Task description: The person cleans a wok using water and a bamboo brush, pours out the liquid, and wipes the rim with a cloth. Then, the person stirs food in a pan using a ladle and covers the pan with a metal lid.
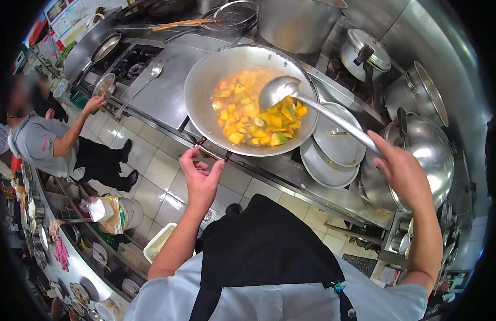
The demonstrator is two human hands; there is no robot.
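A large wok (202,91) stands on the stove in front of me, with orange and yellow chunks of food (240,115) in it, some with green skin. My right hand (400,166) is wrapped round the handle of a big metal ladle (333,117), whose bowl lies over the food. Just below the wok's near rim is my left hand (201,175), its fingers curled beside the wok's handle (210,152). Thumb and fingertips are apart, and nothing shows between them.
Metal lids (341,134) lie right of the wok. A large pot (299,24) and a lidded pot (365,53) stand behind. More pans (429,160) are at the right. At the left, a co-worker (47,142) holds a small pan (105,85).
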